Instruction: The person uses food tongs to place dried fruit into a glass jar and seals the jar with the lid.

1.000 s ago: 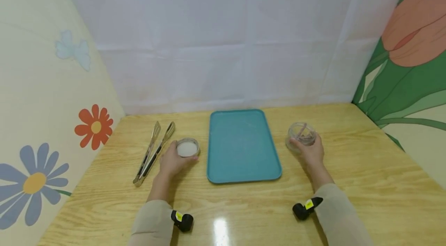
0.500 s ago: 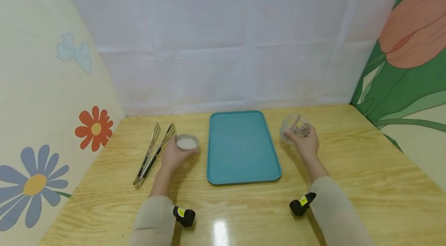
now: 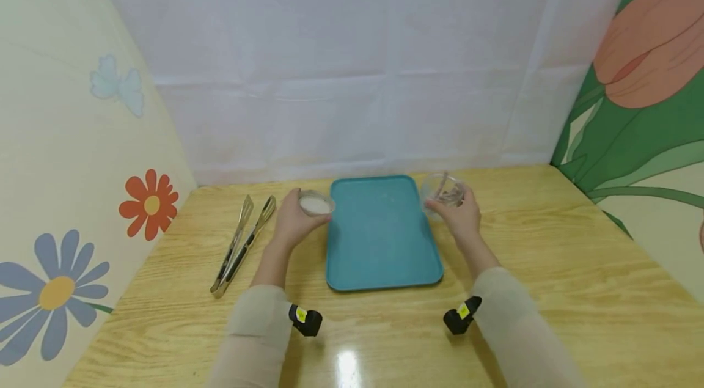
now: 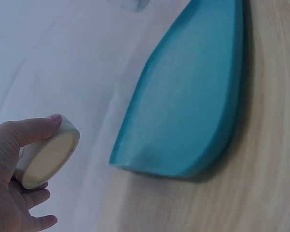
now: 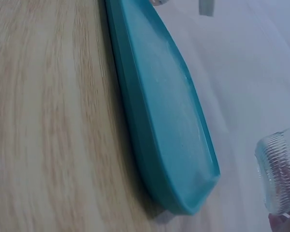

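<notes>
My left hand [image 3: 294, 221] grips a small, low round container [image 3: 316, 204] with something white inside. In the left wrist view my thumb presses one side of this container [image 4: 50, 157], with its round face tilted toward the camera. My right hand [image 3: 462, 217] holds a clear glass jar [image 3: 447, 194] with brownish-pink, strip-like pieces in it. The jar's ribbed wall [image 5: 280, 169] shows at the right edge of the right wrist view, where most of the hand is cut off. Both vessels are off the table, beside the far part of a blue rectangular tray [image 3: 379, 235].
A pair of metal tongs [image 3: 242, 247] with black grips and slotted ends lies spread on the wood-grain table [image 3: 396, 333], left of the left hand. A white cloth [image 3: 352, 70] hangs behind the table. Panels with painted flowers stand on both sides.
Both hands have lifted their vessels and brought them inward and farther back, from either side toward the tray's far end. Tray and tongs have stayed put.
</notes>
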Demonstrator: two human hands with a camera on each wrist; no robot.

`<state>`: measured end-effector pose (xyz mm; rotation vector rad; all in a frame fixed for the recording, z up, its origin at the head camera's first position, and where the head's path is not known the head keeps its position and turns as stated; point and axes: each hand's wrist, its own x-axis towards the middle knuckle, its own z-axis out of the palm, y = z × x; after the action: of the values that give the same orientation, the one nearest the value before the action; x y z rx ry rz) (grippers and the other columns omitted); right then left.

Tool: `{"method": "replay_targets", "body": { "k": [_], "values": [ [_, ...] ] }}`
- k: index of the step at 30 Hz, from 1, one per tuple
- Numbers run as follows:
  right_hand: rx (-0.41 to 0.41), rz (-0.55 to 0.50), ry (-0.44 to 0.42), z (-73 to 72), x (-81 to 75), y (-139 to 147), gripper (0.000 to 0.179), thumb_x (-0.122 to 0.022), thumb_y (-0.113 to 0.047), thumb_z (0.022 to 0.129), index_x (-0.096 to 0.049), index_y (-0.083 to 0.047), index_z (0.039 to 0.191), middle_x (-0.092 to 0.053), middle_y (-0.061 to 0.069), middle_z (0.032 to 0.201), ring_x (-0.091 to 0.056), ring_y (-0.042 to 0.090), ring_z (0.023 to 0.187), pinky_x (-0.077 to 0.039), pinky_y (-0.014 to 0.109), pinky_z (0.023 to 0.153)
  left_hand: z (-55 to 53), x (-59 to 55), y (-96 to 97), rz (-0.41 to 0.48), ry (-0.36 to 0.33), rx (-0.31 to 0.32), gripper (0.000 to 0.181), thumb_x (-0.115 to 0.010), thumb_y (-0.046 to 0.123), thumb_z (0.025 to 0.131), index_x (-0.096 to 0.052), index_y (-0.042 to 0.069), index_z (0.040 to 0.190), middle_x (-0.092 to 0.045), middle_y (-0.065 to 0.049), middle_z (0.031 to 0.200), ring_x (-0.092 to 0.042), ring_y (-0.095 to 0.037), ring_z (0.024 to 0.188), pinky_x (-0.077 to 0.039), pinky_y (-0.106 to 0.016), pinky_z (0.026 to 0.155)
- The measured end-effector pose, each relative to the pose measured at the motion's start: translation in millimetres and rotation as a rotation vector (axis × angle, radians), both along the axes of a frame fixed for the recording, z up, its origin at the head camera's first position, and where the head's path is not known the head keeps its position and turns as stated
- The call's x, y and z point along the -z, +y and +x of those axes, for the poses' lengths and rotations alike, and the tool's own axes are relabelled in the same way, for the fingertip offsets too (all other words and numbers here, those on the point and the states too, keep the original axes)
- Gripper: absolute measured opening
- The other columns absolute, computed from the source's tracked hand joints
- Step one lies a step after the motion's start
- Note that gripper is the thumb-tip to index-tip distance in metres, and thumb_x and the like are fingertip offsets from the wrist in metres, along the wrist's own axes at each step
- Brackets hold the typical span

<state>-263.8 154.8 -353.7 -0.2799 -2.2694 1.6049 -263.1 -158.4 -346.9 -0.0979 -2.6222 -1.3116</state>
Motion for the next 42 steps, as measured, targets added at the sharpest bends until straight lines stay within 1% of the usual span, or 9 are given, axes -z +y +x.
{"method": "replay_targets", "body": {
  "k": [3,6,13,16,21,28,32,37,42],
  "values": [
    [-0.030,-0.002,-0.011,0.8,-2.3,-8,0.082,-0.077,-0.029,0.063,-0.034,-0.008,0.130,-0.041,0.015,0.124,-0.038,0.030,0.111,-0.034,0.039,0.087,-2.8,-5.5,8.0,0.004,-0.008,0.023,0.091,-0.075,0.029,0.064,-0.024,-0.005,0.131,-0.037,-0.021,0.121,-0.040,-0.035,0.105,-0.034,-0.046,0.084],
    [-0.045,0.010,-0.008,1.4,-4.4,-16,0.081,-0.077,-0.028,0.062,-0.035,-0.008,0.129,-0.042,0.016,0.123,-0.038,0.030,0.111,-0.034,0.039,0.087,-4.7,-9.0,16.0,-0.001,-0.006,0.033,0.092,-0.075,0.029,0.064,-0.022,-0.005,0.131,-0.036,-0.022,0.122,-0.039,-0.035,0.106,-0.033,-0.046,0.085],
    [-0.076,0.032,0.046,0.3,-6.3,-35,0.079,-0.078,-0.024,0.060,-0.038,-0.005,0.125,-0.045,0.017,0.119,-0.041,0.029,0.108,-0.033,0.037,0.088,-7.2,-11.4,32.4,-0.015,0.018,0.062,0.094,-0.077,0.027,0.062,-0.022,-0.006,0.131,-0.037,-0.022,0.123,-0.039,-0.034,0.107,-0.033,-0.044,0.086],
    [-0.089,0.066,0.056,-0.3,-6.4,-42,0.079,-0.078,-0.025,0.060,-0.038,-0.004,0.125,-0.046,0.016,0.119,-0.042,0.028,0.108,-0.033,0.037,0.088,-6.5,-12.8,38.5,-0.015,0.033,0.068,0.094,-0.077,0.027,0.061,-0.023,-0.006,0.130,-0.038,-0.022,0.122,-0.039,-0.033,0.107,-0.033,-0.043,0.086],
    [-0.092,0.121,0.044,-0.3,-5.6,-52,0.081,-0.079,-0.029,0.059,-0.039,-0.005,0.125,-0.046,0.015,0.120,-0.042,0.028,0.108,-0.033,0.037,0.088,-5.0,-14.4,47.0,-0.009,0.044,0.072,0.092,-0.078,0.027,0.060,-0.026,-0.005,0.129,-0.040,-0.020,0.119,-0.041,-0.032,0.104,-0.035,-0.043,0.084],
    [-0.122,0.161,0.039,0.0,-1.2,-60,0.084,-0.079,-0.031,0.058,-0.038,-0.005,0.126,-0.044,0.014,0.122,-0.040,0.027,0.110,-0.031,0.038,0.090,-4.4,-14.4,55.4,-0.013,0.094,0.077,0.081,-0.080,0.024,0.056,-0.038,-0.002,0.120,-0.047,-0.016,0.108,-0.046,-0.029,0.096,-0.036,-0.040,0.081],
    [-0.135,0.180,0.030,1.3,0.6,-65,0.084,-0.079,-0.032,0.058,-0.038,-0.005,0.126,-0.044,0.014,0.123,-0.040,0.027,0.111,-0.031,0.039,0.090,-4.2,-15.1,58.7,-0.027,0.093,0.089,0.081,-0.080,0.025,0.056,-0.038,-0.001,0.121,-0.048,-0.014,0.108,-0.047,-0.028,0.095,-0.038,-0.040,0.079],
    [-0.158,0.191,0.034,3.3,2.4,-69,0.081,-0.079,-0.033,0.058,-0.041,-0.005,0.123,-0.047,0.013,0.119,-0.042,0.027,0.108,-0.033,0.039,0.088,-3.3,-15.9,61.6,-0.041,0.064,0.091,0.085,-0.079,0.026,0.058,-0.035,0.000,0.125,-0.046,-0.014,0.111,-0.046,-0.027,0.097,-0.038,-0.040,0.079],
    [-0.190,0.193,0.017,5.6,3.8,-72,0.082,-0.078,-0.034,0.059,-0.038,-0.007,0.126,-0.043,0.013,0.124,-0.040,0.028,0.111,-0.034,0.042,0.087,-2.3,-18.4,62.3,-0.059,0.048,0.088,0.087,-0.079,0.028,0.058,-0.033,0.001,0.126,-0.045,-0.013,0.112,-0.046,-0.027,0.096,-0.039,-0.040,0.077]
  ]
}}
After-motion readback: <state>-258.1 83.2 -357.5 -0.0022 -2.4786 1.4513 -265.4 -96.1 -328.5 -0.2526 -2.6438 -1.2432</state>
